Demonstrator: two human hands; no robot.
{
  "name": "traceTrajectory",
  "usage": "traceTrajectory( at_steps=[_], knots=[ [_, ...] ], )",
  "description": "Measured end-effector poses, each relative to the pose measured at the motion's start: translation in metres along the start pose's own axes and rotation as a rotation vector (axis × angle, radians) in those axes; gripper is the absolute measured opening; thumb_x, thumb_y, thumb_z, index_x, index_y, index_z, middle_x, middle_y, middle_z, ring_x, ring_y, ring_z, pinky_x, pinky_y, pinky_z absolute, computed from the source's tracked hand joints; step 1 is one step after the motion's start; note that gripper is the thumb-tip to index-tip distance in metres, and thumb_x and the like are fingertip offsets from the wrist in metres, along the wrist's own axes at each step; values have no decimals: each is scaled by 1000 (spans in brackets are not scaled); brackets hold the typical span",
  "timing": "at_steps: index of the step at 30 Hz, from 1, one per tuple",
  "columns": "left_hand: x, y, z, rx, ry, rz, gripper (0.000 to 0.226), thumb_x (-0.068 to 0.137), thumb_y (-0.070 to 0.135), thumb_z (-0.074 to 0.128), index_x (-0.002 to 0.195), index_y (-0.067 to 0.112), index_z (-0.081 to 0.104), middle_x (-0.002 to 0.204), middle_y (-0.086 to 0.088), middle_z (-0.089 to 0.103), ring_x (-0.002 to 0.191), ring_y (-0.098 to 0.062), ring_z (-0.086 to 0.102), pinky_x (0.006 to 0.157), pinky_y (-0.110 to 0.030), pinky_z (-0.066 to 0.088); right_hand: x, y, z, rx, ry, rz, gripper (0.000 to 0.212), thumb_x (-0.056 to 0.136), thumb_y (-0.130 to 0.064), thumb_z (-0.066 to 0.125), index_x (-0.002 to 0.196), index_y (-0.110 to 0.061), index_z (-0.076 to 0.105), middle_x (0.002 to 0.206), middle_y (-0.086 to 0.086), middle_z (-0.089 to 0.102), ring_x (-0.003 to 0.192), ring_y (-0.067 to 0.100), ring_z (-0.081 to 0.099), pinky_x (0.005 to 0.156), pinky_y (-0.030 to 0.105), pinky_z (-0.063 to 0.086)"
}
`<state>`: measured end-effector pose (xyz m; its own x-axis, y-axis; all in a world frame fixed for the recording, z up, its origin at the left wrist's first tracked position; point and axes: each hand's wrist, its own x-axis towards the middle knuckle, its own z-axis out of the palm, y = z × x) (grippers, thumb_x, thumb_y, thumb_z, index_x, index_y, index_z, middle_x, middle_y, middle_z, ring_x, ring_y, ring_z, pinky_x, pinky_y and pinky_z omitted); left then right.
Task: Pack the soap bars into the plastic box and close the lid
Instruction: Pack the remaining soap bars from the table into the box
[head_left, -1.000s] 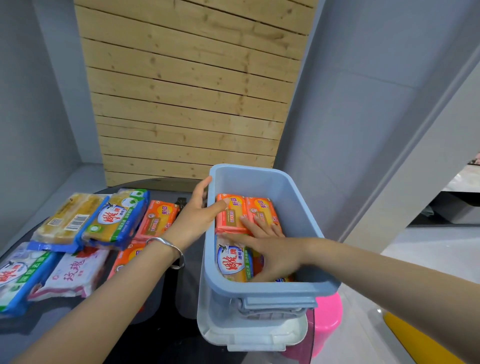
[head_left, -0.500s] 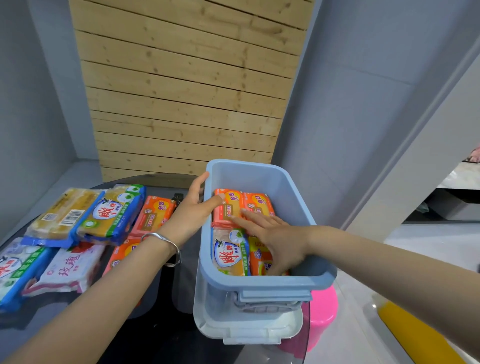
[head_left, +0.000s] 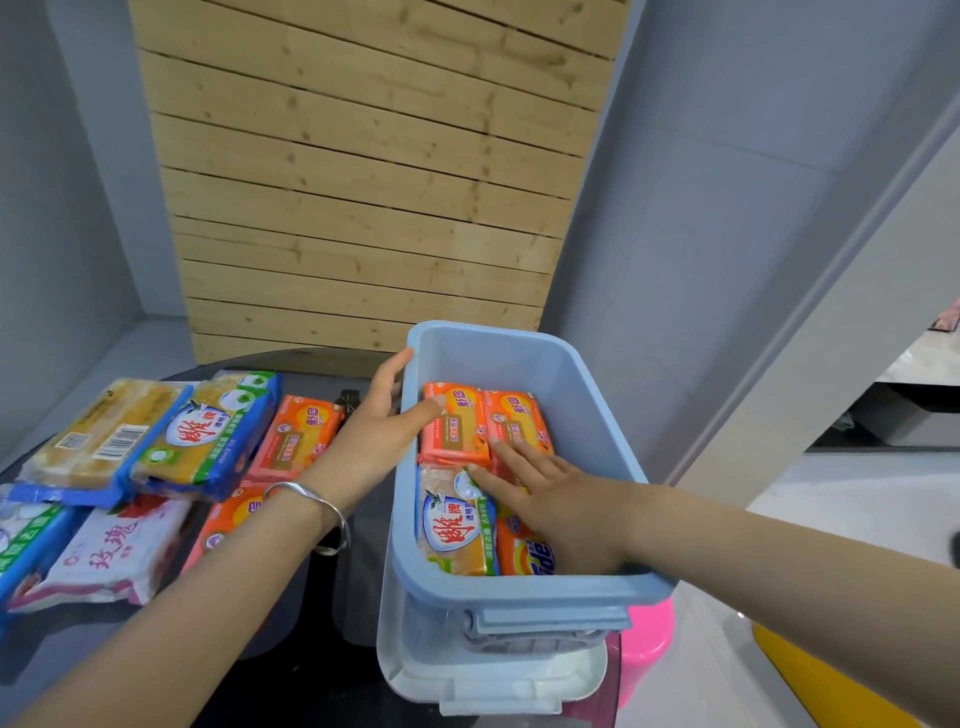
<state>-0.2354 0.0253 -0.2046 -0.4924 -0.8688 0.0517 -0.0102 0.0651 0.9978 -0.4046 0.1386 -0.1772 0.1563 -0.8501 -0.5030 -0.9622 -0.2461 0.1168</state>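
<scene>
Zero progress on the lid (head_left: 498, 680) yet: it looks parked under the box (head_left: 524, 590) at bottom centre, so I reckon the box has to come off it before anything gets closed.

Four bars show inside the box, two nearer the camera and two orange ones (head_left: 483, 421) behind them, laid flat in one layer. Hardly anything has changed over the last second. It's the same four bars with nothing new dropped in, and both grips are pretty much where they were.

The right grip (head_left: 566, 512) comes in from the right and lies released, fingers straight and spread flat where the four bars meet. The left grip (head_left: 379, 431) straddles the box's left wall, also released: thumb inside on the far-left orange bar, fingers up the outside. To me this is tamping and squaring the layer, not loading.

Six or so loose bars (head_left: 208, 436) sit heaped on the dark desk (head_left: 291, 670) at centre left, just beside the box, so most of the packing is still ahead. The left forearm crosses right next to that heap. A pink stool (head_left: 644, 639) peeks out at lower right. A wooden slat wall (head_left: 363, 208) fills the top of the frame.
</scene>
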Motion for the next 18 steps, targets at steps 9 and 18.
traceTrajectory(
  at_steps=[9,18],
  knots=[
    [-3,7,-1,53,2,4,58,91,21,52,142,31,26,108,9,56,71,8,65,48,-5,46,-1,-1,-3,71,28,3,102,84,-44,64,149,-38,-14,158,1,-26,145,24,-22,120,45,3],
    [-40,20,-111,403,241,97,38,89,27,56,127,24,51,131,5,55,115,-17,54,93,-23,40,-5,-16,-82,624,379,-51,69,84,-37,65,144,-30,32,149,-8,37,132,4,38,108,17,30]
  ],
)
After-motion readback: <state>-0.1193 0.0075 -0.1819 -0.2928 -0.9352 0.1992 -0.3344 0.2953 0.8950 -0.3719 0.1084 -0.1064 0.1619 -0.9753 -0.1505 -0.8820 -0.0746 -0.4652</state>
